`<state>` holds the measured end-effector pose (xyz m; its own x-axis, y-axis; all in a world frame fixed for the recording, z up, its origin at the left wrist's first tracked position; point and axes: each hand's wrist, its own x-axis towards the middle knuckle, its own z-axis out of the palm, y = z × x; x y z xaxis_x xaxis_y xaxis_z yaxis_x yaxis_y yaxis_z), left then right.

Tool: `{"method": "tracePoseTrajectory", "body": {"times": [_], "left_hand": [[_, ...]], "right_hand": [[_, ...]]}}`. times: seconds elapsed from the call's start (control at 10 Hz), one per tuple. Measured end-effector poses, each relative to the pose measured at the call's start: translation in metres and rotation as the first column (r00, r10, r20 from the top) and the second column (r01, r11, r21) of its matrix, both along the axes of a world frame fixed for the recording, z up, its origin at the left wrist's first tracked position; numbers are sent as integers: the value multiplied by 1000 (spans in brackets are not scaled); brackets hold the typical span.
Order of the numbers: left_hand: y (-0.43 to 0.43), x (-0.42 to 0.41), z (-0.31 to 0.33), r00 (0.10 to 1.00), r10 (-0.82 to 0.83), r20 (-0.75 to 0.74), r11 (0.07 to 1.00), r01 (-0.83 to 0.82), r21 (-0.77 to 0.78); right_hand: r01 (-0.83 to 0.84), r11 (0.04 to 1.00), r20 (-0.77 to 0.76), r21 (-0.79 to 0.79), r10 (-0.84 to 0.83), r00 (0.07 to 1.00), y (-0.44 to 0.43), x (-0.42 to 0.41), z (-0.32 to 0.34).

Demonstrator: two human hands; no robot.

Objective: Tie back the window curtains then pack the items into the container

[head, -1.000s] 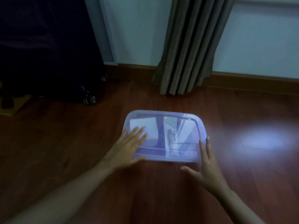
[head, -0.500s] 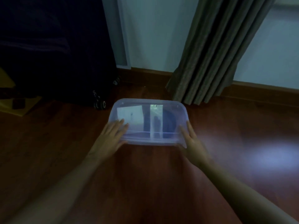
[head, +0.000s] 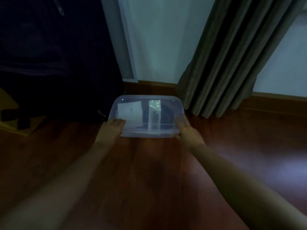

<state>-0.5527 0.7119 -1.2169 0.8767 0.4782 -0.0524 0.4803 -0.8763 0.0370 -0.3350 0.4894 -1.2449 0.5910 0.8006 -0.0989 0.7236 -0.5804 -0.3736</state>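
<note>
The left hand's point(head: 113, 130) fingers point(head: 120, 121) lie straight and close together, flat on the near left corner of the container point(head: 147, 103), holding nothing. The right hand's point(head: 188, 132) fingers point(head: 180, 122) are also stretched out, pressed along the container's right end, with the thumb low by the near right corner; whether it hooks under the rim is too blurred to tell. Both bare forearms run back toward the camera over the wooden floor point(head: 149, 180). The container sits on the floor between the two hands. Its far edge is near the baseboard point(head: 157, 84), its left end is just beside a dark suitcase point(head: 49, 63), and its far right corner is near the hem of the curtain point(head: 232, 63), which hangs down to the floor. That leaves it hemmed in behind and to the left, with open floor on the near side and off to the right, where a pale patch of light falls on the boards. The container is a shallow, translucent, bluish plastic box with rounded corners. Its flat glossy top carries bright reflections, and what is inside cannot be made out. It lies level, top up, with its long axis running left to right across the view, roughly parallel to the baseboard, one long side facing the person. Above the baseboard rises a pale wall point(head: 157, 39).
</note>
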Motion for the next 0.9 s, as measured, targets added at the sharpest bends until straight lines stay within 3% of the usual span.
{"method": "tracePoseTrajectory", "body": {"times": [0.2,0.6,0.7,0.8,0.9], "left_hand": [[26,23,-11,999,40,-33,986,-45,-161],[47,58,-38,985,128,114,975,-104,-198],[44,57,-37,990,112,85,982,-98,-161],[30,51,-17,996,87,18,978,-82,-192],[0,44,32,998,60,18,973,-54,-226]], "right_hand": [[55,994,10,99,-56,998,16,18,-18],[89,994,53,60,-93,994,43,44,-13],[48,994,57,96,-54,997,32,44,-10],[23,990,37,138,-28,999,5,28,9],[65,994,18,83,-67,998,-27,10,67]]}}
